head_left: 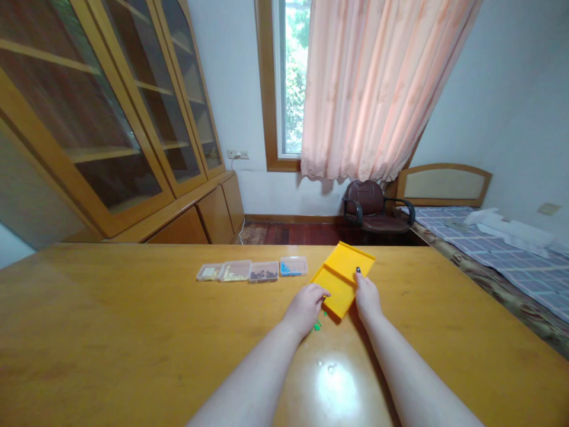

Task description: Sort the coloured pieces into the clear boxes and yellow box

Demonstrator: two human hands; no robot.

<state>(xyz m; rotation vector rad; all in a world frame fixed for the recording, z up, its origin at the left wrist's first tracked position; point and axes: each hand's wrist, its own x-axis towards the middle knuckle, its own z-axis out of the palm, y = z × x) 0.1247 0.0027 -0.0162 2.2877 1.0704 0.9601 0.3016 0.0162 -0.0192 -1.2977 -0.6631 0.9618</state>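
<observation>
One yellow tray (349, 260), two shallow sections split by a raised crossbar, turned aslant over the table (146, 332) between the two hands; whether it touches the tabletop cannot be told.

One right hand (368, 295): closed on the tray's right edge, thumb pressed over the top near the crossbar, a grip that seems meant to keep the tray steady and its inside in reach.

One left hand (304, 305): fingers curled in, their tips over the left edge of the nearer section; whether they grip the rim or pinch something small cannot be told.

Several green pieces (317, 325): loose on the table, just beside the tray's near corner and the left hand, perhaps so placed for easy picking.

Four small clear boxes, in a row beyond the left hand, likely set there to keep colours apart. From the left: a whitish box (210, 271), a pale-yellow box (235, 271), a dark-filled box (264, 271) and, slightly apart, a blue-filled box (293, 266).

Behind: one armchair (365, 198), one bed (511, 237).
</observation>
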